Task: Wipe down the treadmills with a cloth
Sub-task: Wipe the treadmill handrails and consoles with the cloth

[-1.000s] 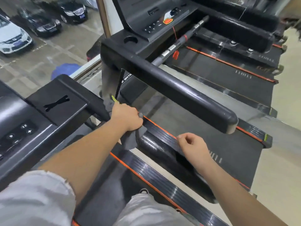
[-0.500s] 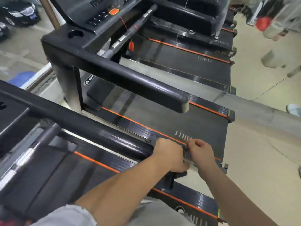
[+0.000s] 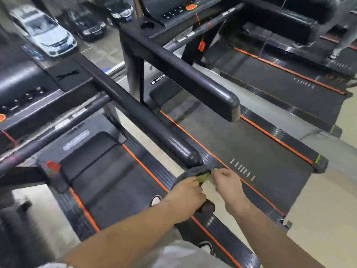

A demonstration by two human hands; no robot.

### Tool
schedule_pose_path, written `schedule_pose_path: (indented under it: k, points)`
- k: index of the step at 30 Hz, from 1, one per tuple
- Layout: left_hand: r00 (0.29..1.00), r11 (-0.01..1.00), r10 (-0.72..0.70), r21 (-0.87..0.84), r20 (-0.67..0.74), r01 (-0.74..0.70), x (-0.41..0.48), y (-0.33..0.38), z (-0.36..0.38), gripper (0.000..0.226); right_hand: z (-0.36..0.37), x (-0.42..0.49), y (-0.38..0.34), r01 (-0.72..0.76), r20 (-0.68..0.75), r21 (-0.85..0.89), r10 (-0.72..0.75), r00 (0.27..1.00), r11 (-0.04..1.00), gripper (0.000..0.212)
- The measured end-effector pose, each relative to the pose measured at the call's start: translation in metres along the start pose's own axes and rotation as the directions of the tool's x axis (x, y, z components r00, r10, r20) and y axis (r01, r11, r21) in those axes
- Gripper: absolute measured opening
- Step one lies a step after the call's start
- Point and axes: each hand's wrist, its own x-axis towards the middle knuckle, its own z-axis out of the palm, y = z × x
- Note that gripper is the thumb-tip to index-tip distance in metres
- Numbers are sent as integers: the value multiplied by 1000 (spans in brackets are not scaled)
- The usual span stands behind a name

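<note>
Left hand [image 3: 186, 196] and right hand [image 3: 229, 185] both pinched shut on a dark grey cloth with a yellow-green edge [image 3: 201, 174], held between them just past the rounded end of the near black padded handrail [image 3: 154, 122]. Cloth touches that rail tip. Below: black treadmill belt with orange side stripes [image 3: 116, 180]. Further out, second black handrail [image 3: 189, 78], then parked cars [image 3: 44, 31] behind glass.
</note>
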Motion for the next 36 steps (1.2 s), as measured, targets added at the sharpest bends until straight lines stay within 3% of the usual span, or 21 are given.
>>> schedule_pose_path:
  k: [2,3,5,6,7,8,10,12,15,17,19,23,26,28,32,36]
  points:
    - [956,924,-286,-284,-65,257,-15,15,-7,16,-1,-14,8,-31,44,7,31,999,999,20]
    - [875,789,-480,-464,-57,402,-19,17,-15,22,-4,-19,8,-45,72,41,42,996,998,18]
    - [634,351,-770,-780,74,519,-20,18,-35,31,-13,-26,-1,-72,144,91,59,988,993,19]
    - [539,131,-827,-879,158,458,-17,19,-45,33,-19,-27,-5,-91,160,98,74,984,991,24]
    - [488,-54,-843,-937,228,345,-13,21,-59,34,-27,-28,-5,-103,163,109,85,983,989,28]
    - [467,-205,-836,-953,290,225,-9,27,-74,32,-36,-30,-6,-110,171,118,89,981,987,34]
    - [497,-391,-790,-919,360,46,4,42,-107,23,-58,-40,-8,-109,228,168,69,971,980,51]
    - [560,-450,-741,-893,372,-3,17,59,-137,22,-84,-55,-9,-85,285,260,8,959,962,50]
    - [679,-535,-579,-839,451,101,40,83,-168,27,-125,-78,-10,-33,324,320,-76,943,947,43]
    - [749,-664,-382,-725,542,186,51,95,-174,39,-146,-87,-4,-5,266,364,-100,959,931,34]
    - [800,-720,-262,-661,539,209,61,101,-174,46,-164,-90,2,19,135,400,-79,988,916,22]
    - [859,-668,-289,-732,421,134,89,82,-174,38,-191,-81,-2,65,-8,498,-70,998,865,20]
    - [947,-579,-211,-811,243,79,113,61,-183,62,-204,-64,-25,66,-19,599,-68,997,798,26]
    - [969,-555,-174,-830,177,52,131,46,-184,64,-209,-46,-42,57,-30,645,-50,998,762,29]
    - [961,-548,-168,-831,218,93,170,9,-192,49,-215,2,-82,15,-54,677,29,998,736,29]
    - [917,-552,-205,-814,341,179,196,-29,-202,54,-225,46,-124,-18,-10,583,29,1000,813,31]
